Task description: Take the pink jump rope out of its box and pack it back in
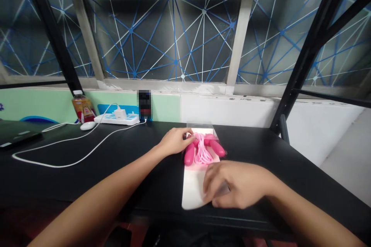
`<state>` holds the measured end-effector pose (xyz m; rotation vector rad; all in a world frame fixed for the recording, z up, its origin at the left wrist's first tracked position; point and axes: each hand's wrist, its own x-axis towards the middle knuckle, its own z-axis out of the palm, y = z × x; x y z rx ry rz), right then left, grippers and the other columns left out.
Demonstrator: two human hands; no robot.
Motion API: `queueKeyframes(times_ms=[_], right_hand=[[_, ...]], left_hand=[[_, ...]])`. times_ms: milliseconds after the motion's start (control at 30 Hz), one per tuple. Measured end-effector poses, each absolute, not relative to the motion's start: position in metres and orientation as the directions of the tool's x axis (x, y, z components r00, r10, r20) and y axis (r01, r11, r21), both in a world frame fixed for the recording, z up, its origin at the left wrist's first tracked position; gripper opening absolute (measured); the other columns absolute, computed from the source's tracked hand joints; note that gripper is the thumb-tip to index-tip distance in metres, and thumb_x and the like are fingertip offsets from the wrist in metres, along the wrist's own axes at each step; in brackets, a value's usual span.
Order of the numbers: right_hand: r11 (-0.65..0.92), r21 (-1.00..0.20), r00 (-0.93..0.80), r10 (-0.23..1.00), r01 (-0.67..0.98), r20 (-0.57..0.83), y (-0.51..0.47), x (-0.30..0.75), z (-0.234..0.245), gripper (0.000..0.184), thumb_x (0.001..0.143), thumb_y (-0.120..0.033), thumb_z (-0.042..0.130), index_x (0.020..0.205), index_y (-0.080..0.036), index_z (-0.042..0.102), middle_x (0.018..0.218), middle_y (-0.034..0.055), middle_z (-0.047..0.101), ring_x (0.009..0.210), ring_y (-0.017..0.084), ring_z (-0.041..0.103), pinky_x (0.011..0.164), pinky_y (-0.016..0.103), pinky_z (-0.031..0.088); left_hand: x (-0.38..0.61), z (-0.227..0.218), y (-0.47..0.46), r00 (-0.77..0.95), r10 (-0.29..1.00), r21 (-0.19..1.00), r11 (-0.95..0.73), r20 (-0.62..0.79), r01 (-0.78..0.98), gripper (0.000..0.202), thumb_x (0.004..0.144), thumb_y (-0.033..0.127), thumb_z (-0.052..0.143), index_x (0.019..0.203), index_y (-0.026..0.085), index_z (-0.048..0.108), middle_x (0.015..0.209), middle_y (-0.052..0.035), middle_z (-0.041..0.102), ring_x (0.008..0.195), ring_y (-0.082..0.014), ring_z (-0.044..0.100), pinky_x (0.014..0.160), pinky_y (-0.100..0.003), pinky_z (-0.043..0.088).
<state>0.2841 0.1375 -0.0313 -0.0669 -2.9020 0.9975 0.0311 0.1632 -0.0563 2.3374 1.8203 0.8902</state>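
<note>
A pink jump rope (203, 154), its cord coiled between two handles, lies on a long white and pale pink card (192, 191) on the desk. Clear plastic shows around the far end of this package. My left hand (175, 141) grips the package's far left side, its fingers bent beside the left handle. Over the near right part of the card is my right hand (234, 184), blurred, with fingers curled toward the thumb. A greyish patch shows between those fingers, too smeared to name.
The black desk (139, 185) runs to the window wall. At the back left stand a drink bottle (83, 107), a white power strip (117, 119) and a blurred-out dark device (144, 105). A white cable (60, 166) loops over the left side, near a laptop (20, 139).
</note>
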Motion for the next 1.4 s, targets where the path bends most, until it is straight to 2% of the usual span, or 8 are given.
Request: queueKeyframes(times_ms=[133,233,400,533,667,1033,1233,1400], right_hand=[[0.664,-0.746,-0.996,-0.091,-0.055,-0.008,0.132,0.283,-0.036,0.031,0.079,-0.026,0.071,0.108,-0.014,0.074,0.105,0.0078,0.073,0.095,0.017,0.067,0.084,0.024,0.050],[0.607,-0.792,-0.991,-0.129,-0.062,-0.022,0.134,0.285,-0.032,0.042,0.077,-0.032,0.075,0.115,-0.015,0.070,0.111,0.0089,0.071,0.098,0.018,0.066,0.087,0.025,0.049],[0.694,-0.715,-0.962,0.243,0.083,0.125,0.155,0.299,-0.021,0.031,0.093,-0.037,0.055,0.112,-0.017,0.069,0.101,0.0071,0.071,0.089,0.017,0.065,0.078,0.027,0.050],[0.817,-0.343,-0.721,0.573,0.464,0.390,0.177,0.302,-0.033,0.034,0.087,-0.041,0.061,0.113,-0.020,0.066,0.098,0.0072,0.063,0.081,0.020,0.060,0.076,0.034,0.048],[0.777,-0.351,-0.699,0.626,0.523,0.344,0.186,0.292,-0.051,0.049,0.077,-0.044,0.070,0.120,-0.021,0.062,0.100,0.0063,0.058,0.082,0.020,0.059,0.077,0.033,0.048],[0.698,-0.492,-0.672,0.690,0.521,0.267,0.190,0.292,-0.054,0.031,0.090,-0.046,0.053,0.100,-0.018,0.061,0.084,0.0045,0.066,0.066,0.016,0.058,0.061,0.029,0.042],[0.751,-0.302,-0.668,0.660,0.587,0.344,0.184,0.286,-0.056,0.022,0.095,-0.035,0.047,0.101,-0.019,0.060,0.093,0.0071,0.066,0.076,0.018,0.062,0.065,0.029,0.044],[0.762,0.026,-0.703,0.584,0.647,0.405,0.158,0.276,-0.045,0.027,0.095,-0.034,0.048,0.109,-0.016,0.060,0.108,0.0124,0.062,0.089,0.024,0.063,0.064,0.031,0.045]], left_hand=[[0.027,-0.063,0.181,0.043,0.919,0.432,-0.225,0.392,0.873,0.032,0.084,0.050,0.058,0.102,0.027,0.071,0.094,-0.0007,0.074,0.089,-0.0213,0.068,0.076,-0.028,0.050],[0.019,-0.069,0.188,0.126,0.915,0.401,-0.288,0.384,0.869,0.037,0.088,0.045,0.052,0.117,0.026,0.065,0.125,-0.0031,0.065,0.110,-0.0231,0.063,0.093,-0.031,0.048],[0.015,-0.062,0.173,0.258,0.884,0.293,-0.385,0.389,0.875,0.046,0.096,0.043,0.039,0.137,0.025,0.051,0.157,-0.0047,0.030,0.140,-0.0244,0.036,0.113,-0.037,0.032],[0.024,-0.041,0.146,0.243,0.843,0.239,-0.393,0.480,0.888,0.038,0.093,0.044,0.047,0.121,0.022,0.061,0.119,-0.0075,0.065,0.105,-0.0214,0.062,0.089,-0.032,0.047],[0.035,-0.029,0.128,0.373,0.896,0.255,-0.430,0.241,0.866,0.038,0.085,0.052,0.059,0.108,0.022,0.065,0.074,-0.0004,0.067,0.066,-0.0163,0.062,0.059,-0.024,0.040],[0.031,-0.035,0.134,0.307,0.943,0.312,-0.332,0.128,0.890,0.026,0.087,0.039,0.054,0.103,0.020,0.064,0.068,0.0004,0.069,0.060,-0.0152,0.062,0.056,-0.024,0.036],[0.032,-0.034,0.133,0.316,0.937,0.322,-0.349,0.150,0.880,0.033,0.084,0.048,0.060,0.101,0.020,0.062,0.071,0.0000,0.070,0.064,-0.0161,0.063,0.057,-0.024,0.037],[0.037,-0.034,0.130,0.299,0.934,0.262,-0.343,0.193,0.902,0.035,0.084,0.052,0.060,0.099,0.020,0.061,0.073,-0.0008,0.070,0.065,-0.0171,0.063,0.056,-0.024,0.036]])
